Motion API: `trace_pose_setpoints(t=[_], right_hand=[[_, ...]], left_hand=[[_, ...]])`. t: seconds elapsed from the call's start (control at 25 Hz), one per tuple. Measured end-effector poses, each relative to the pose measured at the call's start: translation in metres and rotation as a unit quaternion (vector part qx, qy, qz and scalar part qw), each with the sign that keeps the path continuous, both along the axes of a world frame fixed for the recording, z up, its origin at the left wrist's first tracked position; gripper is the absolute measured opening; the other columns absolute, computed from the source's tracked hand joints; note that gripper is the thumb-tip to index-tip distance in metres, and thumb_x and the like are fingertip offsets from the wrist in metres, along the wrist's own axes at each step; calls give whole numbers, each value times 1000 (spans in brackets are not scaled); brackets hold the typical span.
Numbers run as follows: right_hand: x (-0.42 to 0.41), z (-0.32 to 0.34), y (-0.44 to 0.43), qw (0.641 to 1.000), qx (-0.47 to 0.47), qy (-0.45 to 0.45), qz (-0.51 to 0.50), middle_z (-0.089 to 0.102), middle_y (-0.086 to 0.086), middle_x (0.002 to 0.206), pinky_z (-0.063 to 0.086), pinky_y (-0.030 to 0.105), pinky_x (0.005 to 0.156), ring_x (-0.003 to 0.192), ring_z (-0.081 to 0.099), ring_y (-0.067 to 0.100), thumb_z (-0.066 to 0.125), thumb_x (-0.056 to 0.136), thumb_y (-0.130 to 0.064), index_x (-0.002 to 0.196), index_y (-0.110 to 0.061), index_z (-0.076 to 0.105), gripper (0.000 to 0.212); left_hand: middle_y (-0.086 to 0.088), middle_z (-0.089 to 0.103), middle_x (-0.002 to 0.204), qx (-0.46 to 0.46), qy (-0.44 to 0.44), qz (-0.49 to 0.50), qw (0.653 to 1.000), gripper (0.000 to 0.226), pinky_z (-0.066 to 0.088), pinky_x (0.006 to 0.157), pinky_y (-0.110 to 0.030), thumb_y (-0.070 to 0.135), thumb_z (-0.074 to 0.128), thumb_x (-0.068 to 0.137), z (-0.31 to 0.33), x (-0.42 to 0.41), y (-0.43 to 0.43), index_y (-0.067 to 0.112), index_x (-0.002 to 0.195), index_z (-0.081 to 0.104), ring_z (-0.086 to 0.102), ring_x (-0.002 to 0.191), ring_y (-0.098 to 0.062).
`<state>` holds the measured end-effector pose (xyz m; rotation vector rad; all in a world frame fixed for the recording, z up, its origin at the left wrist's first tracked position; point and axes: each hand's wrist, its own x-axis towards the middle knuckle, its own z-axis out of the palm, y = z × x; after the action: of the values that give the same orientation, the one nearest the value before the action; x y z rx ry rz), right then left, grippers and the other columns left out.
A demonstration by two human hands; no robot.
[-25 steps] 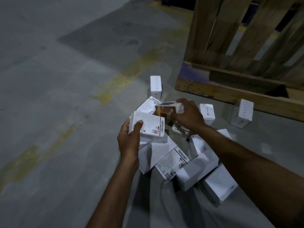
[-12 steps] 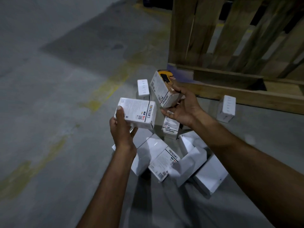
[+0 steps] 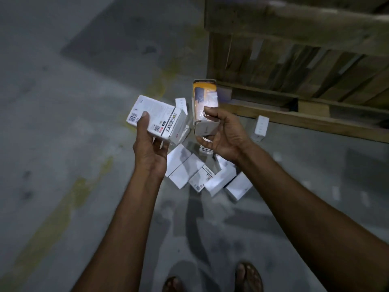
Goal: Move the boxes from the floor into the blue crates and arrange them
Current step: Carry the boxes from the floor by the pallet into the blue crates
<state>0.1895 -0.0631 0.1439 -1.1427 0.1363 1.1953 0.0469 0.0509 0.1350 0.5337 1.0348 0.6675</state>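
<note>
Head view, nearest first: your sandalled feet (image 3: pixel 248 277) sit at the bottom edge on the grey floor (image 3: pixel 63 144). Both forearms reach up and out from there. Your left hand (image 3: pixel 149 150) has its fingers clamped on a white box (image 3: pixel 157 119), thumb pressed on the top face next to the barcode, box tilted with the printed side facing right. Your right hand (image 3: pixel 223 135) is closed around an orange box (image 3: pixel 205 106), held upright, thumb across its front. The two held boxes are just beside each other, both up off the ground. Below and between your hands there's a pile of boxes (image 3: pixel 202 175) on the floor, lying at mixed angles and touching one another. One lone box (image 3: pixel 261 126) stands further right, near the wooden pallet (image 3: pixel 294 60) leaning at the back. Worn yellow paint (image 3: pixel 63 207) runs diagonally across the floor on the left. No blue crate in shot, and it's all a bit blurry.
</note>
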Motion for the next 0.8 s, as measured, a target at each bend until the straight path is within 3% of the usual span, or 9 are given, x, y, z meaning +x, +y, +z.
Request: trace_pose_setpoints(t=[0.08, 0.24, 0.36, 0.56, 0.68, 0.8], right_hand=[[-10, 64, -9, 1000, -17, -18, 12, 67, 8, 105, 47, 37, 84, 95, 59, 22, 65, 89, -33, 96, -23, 68, 13], [-27, 187, -29, 994, -13, -98, 43, 73, 4, 103, 49, 39, 92, 98, 64, 21, 67, 88, -34, 109, -21, 69, 24], [-42, 277, -47, 983, -27, -174, 51, 71, 9, 118, 55, 40, 92, 111, 67, 27, 75, 81, -33, 128, -15, 55, 55], [-72, 408, -92, 957, -16, -290, -1, 67, 0, 120, 56, 31, 82, 104, 69, 18, 82, 79, -30, 134, -26, 45, 67], [-92, 468, -126, 928, -7, -370, -30, 63, -6, 124, 59, 36, 88, 108, 67, 14, 87, 71, -45, 136, -32, 40, 81], [-115, 520, -163, 904, 10, -425, -52, 61, -9, 125, 59, 38, 90, 109, 66, 9, 88, 71, -45, 136, -33, 38, 83]], left_hand=[[-1, 76, 115, 4, 1, -8, 1000, 50, 59, 72, -30, 46, 70, 90, 63, -8, -9, 21, 132, 65, 71, 100, -19], [-2, 75, 112, 52, -19, -33, 998, 59, 57, 61, -27, 55, 60, 94, 190, -19, -28, 19, 140, 59, 74, 90, -19], [-1, 75, 109, 80, -45, -33, 995, 59, 59, 69, -33, 61, 51, 96, 283, -30, -45, 20, 138, 60, 74, 90, -18], [-7, 71, 120, 88, -101, -32, 990, 66, 61, 78, -37, 67, 35, 100, 409, -57, -81, 20, 141, 57, 71, 101, -22], [-5, 74, 115, 100, -105, -49, 988, 59, 62, 79, -38, 65, 33, 101, 466, -67, -116, 27, 140, 57, 71, 101, -23], [-10, 74, 120, 112, -102, -84, 985, 59, 56, 93, -45, 63, 28, 103, 513, -72, -154, 26, 135, 60, 71, 104, -27]])
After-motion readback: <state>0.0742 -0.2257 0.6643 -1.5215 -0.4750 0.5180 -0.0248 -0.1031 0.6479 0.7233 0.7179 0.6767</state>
